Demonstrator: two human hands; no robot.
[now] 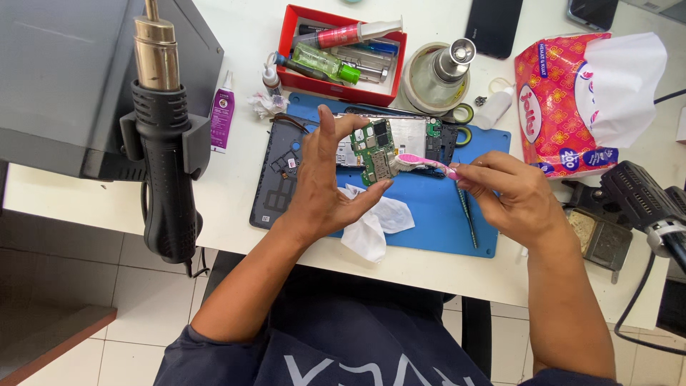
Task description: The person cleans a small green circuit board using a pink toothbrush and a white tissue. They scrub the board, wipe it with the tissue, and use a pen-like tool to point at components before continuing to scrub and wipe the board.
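A black hot-air gun (166, 143) hung in its holder at the left. The left hand (321, 186) pinched a green circuit board (376, 150) by its edges above the blue mat (436, 214). The right hand (511, 196) pinched a pink toothbrush (423, 163), its bristles touching the board. A tissue pack (572, 100) sat far right.
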